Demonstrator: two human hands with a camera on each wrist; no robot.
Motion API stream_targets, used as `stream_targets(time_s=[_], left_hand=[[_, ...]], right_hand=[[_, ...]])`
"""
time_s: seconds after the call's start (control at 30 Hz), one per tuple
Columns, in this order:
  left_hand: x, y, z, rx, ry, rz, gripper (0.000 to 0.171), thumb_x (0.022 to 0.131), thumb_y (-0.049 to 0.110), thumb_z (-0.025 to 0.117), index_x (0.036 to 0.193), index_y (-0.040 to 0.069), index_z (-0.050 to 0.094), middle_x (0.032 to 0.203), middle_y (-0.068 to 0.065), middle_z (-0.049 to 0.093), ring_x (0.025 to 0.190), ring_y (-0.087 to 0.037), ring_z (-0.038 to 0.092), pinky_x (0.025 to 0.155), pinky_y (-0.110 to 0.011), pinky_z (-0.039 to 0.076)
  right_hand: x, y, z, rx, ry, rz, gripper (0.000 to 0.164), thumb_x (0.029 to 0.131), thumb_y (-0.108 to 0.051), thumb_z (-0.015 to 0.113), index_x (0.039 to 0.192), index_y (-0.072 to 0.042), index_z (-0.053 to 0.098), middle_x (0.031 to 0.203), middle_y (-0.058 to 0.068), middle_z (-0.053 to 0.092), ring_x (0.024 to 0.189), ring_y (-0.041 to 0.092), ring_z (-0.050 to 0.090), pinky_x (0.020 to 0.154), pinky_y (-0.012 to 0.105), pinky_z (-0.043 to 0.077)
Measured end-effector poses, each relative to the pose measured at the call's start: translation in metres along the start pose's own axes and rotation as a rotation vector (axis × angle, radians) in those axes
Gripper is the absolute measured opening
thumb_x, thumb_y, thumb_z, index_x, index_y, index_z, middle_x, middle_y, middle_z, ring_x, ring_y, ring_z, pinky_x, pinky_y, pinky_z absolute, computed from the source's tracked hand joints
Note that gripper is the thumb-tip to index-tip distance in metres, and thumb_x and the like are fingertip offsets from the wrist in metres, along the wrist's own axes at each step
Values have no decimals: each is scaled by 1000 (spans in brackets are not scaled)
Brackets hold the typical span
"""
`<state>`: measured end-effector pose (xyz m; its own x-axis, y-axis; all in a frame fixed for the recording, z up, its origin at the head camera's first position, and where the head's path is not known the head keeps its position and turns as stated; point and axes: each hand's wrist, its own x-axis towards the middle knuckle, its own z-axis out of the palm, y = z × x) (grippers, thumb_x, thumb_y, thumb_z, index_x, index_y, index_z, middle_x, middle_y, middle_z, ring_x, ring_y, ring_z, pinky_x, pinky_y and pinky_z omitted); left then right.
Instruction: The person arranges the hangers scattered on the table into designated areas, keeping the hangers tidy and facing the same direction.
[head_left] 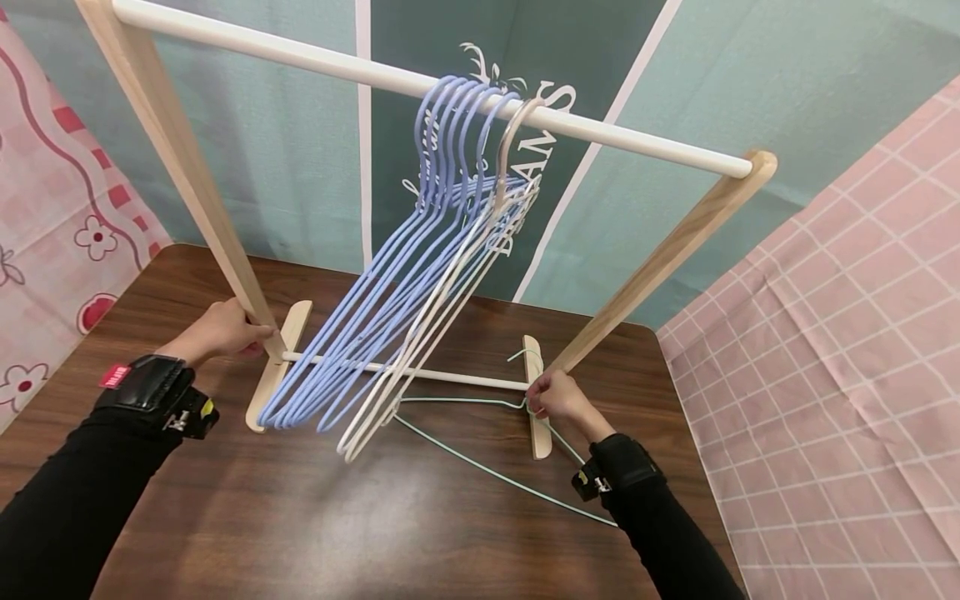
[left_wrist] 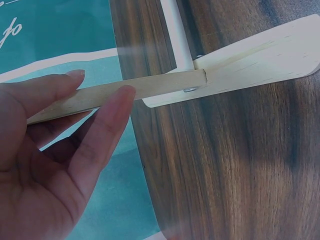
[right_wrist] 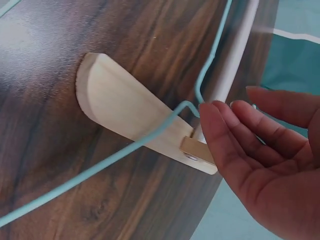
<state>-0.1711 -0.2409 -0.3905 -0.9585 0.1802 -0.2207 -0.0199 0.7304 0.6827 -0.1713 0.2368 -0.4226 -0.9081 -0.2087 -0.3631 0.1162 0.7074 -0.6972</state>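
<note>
On the left, my left hand (head_left: 225, 329) grips the lower part of the clothes rack's wooden post (head_left: 176, 158). The left wrist view shows thumb and fingers on either side of that post (left_wrist: 150, 86), just above its foot (left_wrist: 260, 57). At the right foot, my right hand (head_left: 561, 398) pinches a mint green hanger (head_left: 491, 472) at its neck. The hanger's hook shows beyond the fingers, and its body slants low over the table. In the right wrist view the green wire (right_wrist: 100, 172) crosses in front of the wooden foot (right_wrist: 117, 95).
Several blue hangers (head_left: 375, 275) and white hangers (head_left: 431, 321) hang bunched on the white top rail (head_left: 300, 54). A lower rail (head_left: 450, 377) joins the feet on the brown table (head_left: 315, 525). Patterned cloth (head_left: 862, 333) encloses the sides and back.
</note>
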Motion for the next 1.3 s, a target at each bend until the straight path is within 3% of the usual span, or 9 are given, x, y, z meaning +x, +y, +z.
stream_targets(time_s=[0.1,0.27,0.4,0.63,0.97,1.3], left_hand=[[0,0,0,-13,-7,-7,30,88,7,54,100,-20,50,71,-20,63,63,-24,63,53,-32,51],[1,0,-1,-19,-18,-27,33,89,9,54,102,-21,49,73,-22,63,61,-19,62,52,-31,50],[1,-1,-1,-12,-15,-26,33,89,9,55,101,-21,50,70,-19,63,59,-16,61,52,-31,50],[0,0,0,19,6,2,29,87,9,55,95,-19,54,65,-13,63,58,-15,61,52,-30,49],[0,-1,-1,-13,3,-2,32,87,7,54,98,-22,50,70,-21,63,60,-19,62,54,-35,52],[1,-2,-2,-35,-17,-17,34,89,8,54,103,-23,47,73,-21,62,61,-16,61,52,-30,50]], right_hand=[[0,3,4,-42,58,4,13,77,11,52,82,12,63,67,12,60,67,32,62,60,39,53],[0,7,11,-137,135,-23,7,76,8,58,78,8,65,67,9,62,62,31,63,52,29,50],[0,8,13,-209,168,-51,5,76,5,62,76,4,66,66,6,62,53,21,60,49,25,47],[2,14,14,-284,171,-89,7,76,3,61,72,1,67,62,3,59,53,13,52,52,26,43],[3,15,17,-313,166,-102,11,74,4,59,67,-1,66,62,2,59,55,14,51,54,26,42],[7,19,23,-334,168,-46,14,69,2,66,59,-5,59,56,-1,54,51,14,48,49,23,38]])
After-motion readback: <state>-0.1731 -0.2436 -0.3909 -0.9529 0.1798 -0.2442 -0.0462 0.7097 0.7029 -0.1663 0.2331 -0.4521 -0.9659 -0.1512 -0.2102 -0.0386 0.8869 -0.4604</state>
